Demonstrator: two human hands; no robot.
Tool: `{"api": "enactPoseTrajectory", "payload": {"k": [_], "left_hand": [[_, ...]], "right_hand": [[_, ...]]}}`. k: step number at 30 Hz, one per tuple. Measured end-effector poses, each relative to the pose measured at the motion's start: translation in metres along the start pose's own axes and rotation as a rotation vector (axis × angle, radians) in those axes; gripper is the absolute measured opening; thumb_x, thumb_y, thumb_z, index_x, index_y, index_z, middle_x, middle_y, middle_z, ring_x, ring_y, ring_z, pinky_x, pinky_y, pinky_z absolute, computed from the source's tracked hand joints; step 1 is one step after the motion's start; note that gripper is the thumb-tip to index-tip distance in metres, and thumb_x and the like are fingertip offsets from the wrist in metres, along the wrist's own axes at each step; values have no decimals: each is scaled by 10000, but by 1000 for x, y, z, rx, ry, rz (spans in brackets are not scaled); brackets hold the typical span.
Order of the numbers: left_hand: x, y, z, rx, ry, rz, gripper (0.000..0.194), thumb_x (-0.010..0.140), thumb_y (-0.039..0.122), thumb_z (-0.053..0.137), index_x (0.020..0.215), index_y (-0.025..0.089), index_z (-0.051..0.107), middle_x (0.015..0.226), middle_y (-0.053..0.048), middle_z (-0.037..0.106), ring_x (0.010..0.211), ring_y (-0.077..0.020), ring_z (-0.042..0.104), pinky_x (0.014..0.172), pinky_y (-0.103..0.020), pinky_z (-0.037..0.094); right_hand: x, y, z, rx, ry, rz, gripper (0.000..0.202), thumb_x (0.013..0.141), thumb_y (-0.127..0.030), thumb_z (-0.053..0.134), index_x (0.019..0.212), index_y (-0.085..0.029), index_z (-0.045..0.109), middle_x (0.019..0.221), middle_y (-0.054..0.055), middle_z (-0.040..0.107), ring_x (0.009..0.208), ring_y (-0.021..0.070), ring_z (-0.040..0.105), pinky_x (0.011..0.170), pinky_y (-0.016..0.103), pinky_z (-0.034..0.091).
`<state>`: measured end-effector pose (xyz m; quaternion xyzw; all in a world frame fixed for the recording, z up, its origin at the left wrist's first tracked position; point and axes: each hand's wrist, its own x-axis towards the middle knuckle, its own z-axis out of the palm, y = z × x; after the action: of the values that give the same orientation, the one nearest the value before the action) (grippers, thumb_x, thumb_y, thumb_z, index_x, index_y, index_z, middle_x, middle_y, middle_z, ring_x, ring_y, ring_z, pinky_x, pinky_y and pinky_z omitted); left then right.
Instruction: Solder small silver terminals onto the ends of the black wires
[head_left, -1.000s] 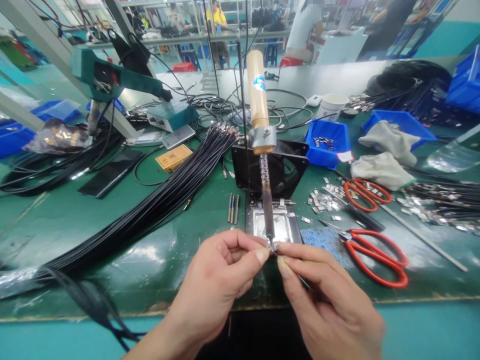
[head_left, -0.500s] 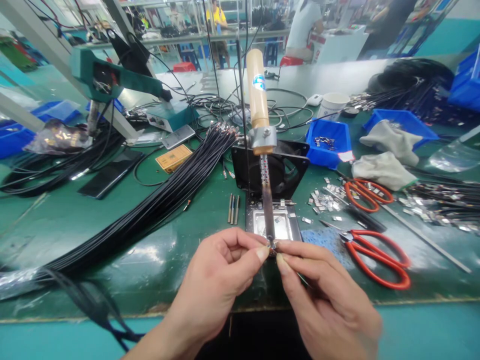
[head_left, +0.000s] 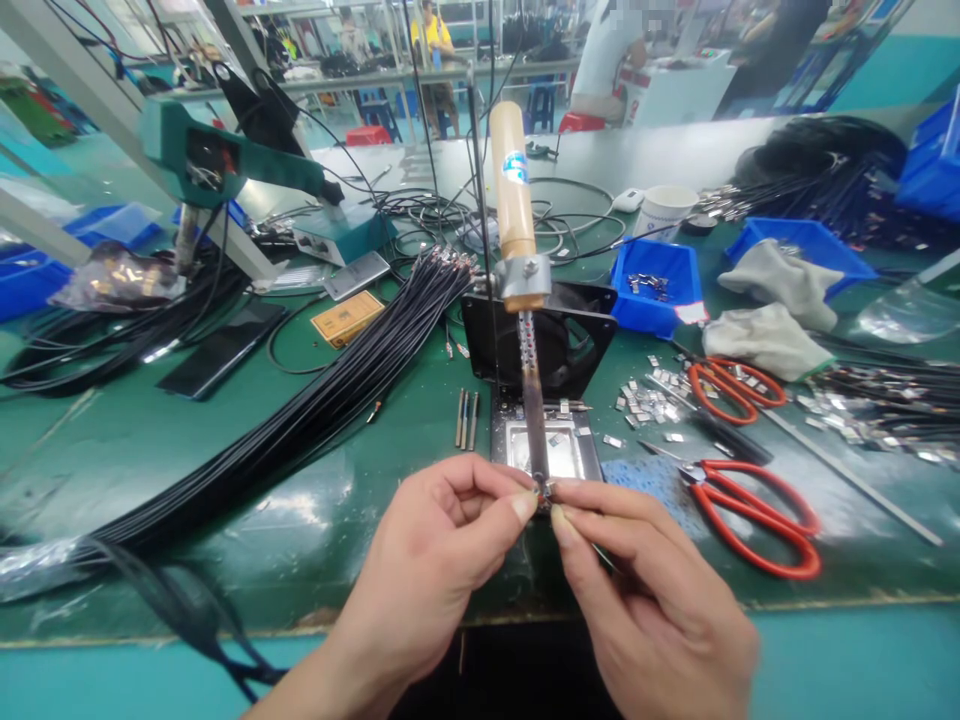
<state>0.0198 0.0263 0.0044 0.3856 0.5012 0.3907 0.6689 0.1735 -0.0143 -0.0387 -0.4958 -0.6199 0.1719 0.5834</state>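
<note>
You bring both hands together at the lower end of a soldering iron [head_left: 517,200], its wooden handle clamped above and its tip pointing down at a green workbench [head_left: 420,420]. Your left hand [head_left: 442,545], to the left of the iron, is closed in a pinch of thumb and forefinger on a small metal piece [head_left: 545,491] right at the iron's tip. Your right hand [head_left: 656,580], to the right of the iron, is pinched shut on the same piece from the other side; its finer details are too small to tell.

Behind the iron stands a black fan [head_left: 581,345], with a shallow metal tray [head_left: 566,455] just beyond the tip. Left of the iron lie three short rods [head_left: 466,420], a long bundle of black cables [head_left: 300,425] and a yellow box [head_left: 347,318]. To its right are a blue cloth [head_left: 649,485], red-handled cutters [head_left: 776,525], loose metal clips [head_left: 651,402] and a blue bin [head_left: 658,285] holding more small parts. Farther right of the iron, pale gloves [head_left: 765,342] lie near a second red-handled tool [head_left: 735,390]. Well beyond the iron, a person in a yellow top [head_left: 433,38] is seen across the room.
</note>
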Motion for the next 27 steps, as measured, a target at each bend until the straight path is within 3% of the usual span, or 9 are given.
{"api": "enactPoseTrajectory", "payload": {"k": [27], "left_hand": [[-2, 5, 0, -21, -19, 6, 173, 870, 216, 798, 748, 142, 700, 814, 5, 684, 514, -21, 410, 445, -145, 307]], "right_hand": [[-1, 0, -1, 4, 6, -4, 267, 861, 5, 708, 1025, -199, 761, 1107, 30, 763, 963, 140, 747, 907, 251, 618]]}}
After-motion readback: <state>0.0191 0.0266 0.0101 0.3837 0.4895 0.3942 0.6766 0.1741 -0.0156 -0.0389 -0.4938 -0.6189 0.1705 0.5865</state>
